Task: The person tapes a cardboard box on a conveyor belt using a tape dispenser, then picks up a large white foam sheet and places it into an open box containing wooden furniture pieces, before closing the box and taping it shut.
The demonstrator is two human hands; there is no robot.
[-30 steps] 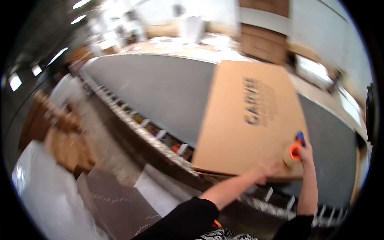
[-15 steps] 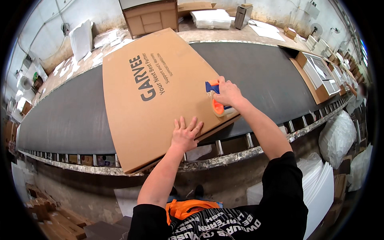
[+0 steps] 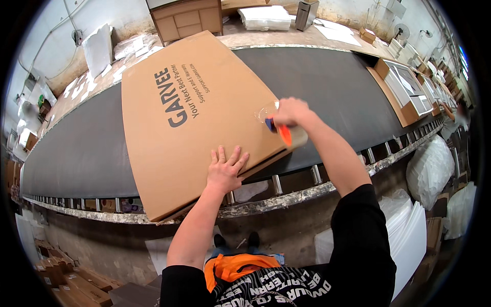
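Note:
A large flat brown cardboard box (image 3: 174, 153) with dark print lies slantwise across the grey conveyor belt (image 3: 317, 77). My left hand (image 3: 225, 170) rests flat on its top near the front right edge, fingers spread. At the box's right edge, my right hand (image 3: 292, 111) is closed around a tape dispenser (image 3: 284, 134) with orange and blue parts and a roll of tape. Motion blurs the dispenser. A short piece of clear tape (image 3: 267, 112) shows on the box top beside it.
Metal rollers (image 3: 276, 184) line the belt's near edge. Further right stands an open carton (image 3: 404, 97) with white panels, near another person (image 3: 456, 120). White foam sheets (image 3: 406, 250) and a wrapped white bundle (image 3: 432, 166) stand to my right. Flattened cartons (image 3: 76, 281) lie lower left.
My right hand has turned the tape dispenser and moved it toward the box's right edge, with clear tape now showing on the top. The box appears shifted slightly left in view.

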